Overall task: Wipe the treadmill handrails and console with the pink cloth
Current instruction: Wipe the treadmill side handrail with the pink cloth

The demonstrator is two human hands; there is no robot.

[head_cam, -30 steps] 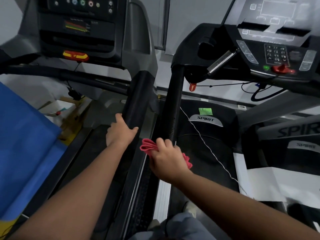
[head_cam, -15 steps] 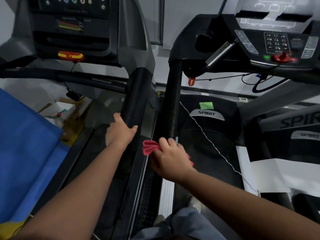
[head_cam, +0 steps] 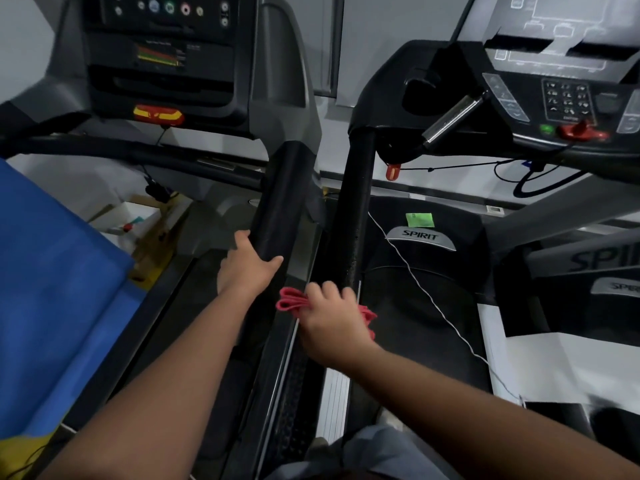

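Item: two treadmills side by side, seen from above. Right-hand treadmill: console (head_cam: 568, 98) with keypad and red stop knob, cut off at the frame's top and right edge, its display washed out and unreadable; its black handrail (head_cam: 355, 216) runs down to the right hand. Left-hand treadmill: grey console (head_cam: 162, 53) cut off at top, thick black handrail (head_cam: 277, 209). Blue sheet (head_cam: 52, 289) at left, purpose unclear. Left hand (head_cam: 244, 270): fingers and thumb wrapped around the lower end of the thick handrail, apparently bracing. Right hand (head_cam: 330, 320): fingers curled, gripping the pink cloth (head_cam: 292, 303) against the lower end of the thin handrail; cloth bunched in folds, showing on both sides of the hand. Whether cloth fully encircles the rail cannot be told; the hand covers the contact. White cord (head_cam: 429, 299) runs diagonally across the right belt cover, just beside the wiping hand; its far ends are out of sight. Red safety clip (head_cam: 393, 171) hangs under the console on a dark tether. Risks, as judged: a stroke up the rail could snag the cord or knock the clip loose; a bunched cloth may skip the rail's far side; wiping the keypad could press buttons; consoles appear not yet reached. Rail underside hidden.
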